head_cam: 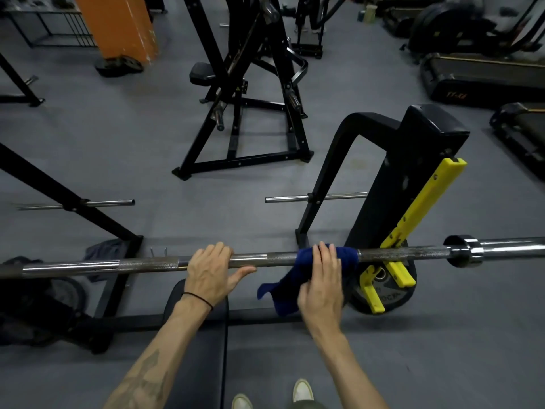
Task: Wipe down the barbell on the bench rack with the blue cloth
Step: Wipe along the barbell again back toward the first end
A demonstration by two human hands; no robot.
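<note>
bar run left | barbell (147, 265) bare leftward past the left hand (211, 274) — open | bar run right | blocked just beyond the blue cloth (324, 256) by the black upright (413, 187) and yellow hook (418, 208) | further right | collar (466, 250) — then bare sleeve | near side | black padded surface (265, 349) under the forearms

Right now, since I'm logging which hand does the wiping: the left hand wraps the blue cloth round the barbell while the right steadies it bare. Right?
No. In the head view, the right hand wraps the blue cloth round the barbell; the left hand steadies it bare.
</note>
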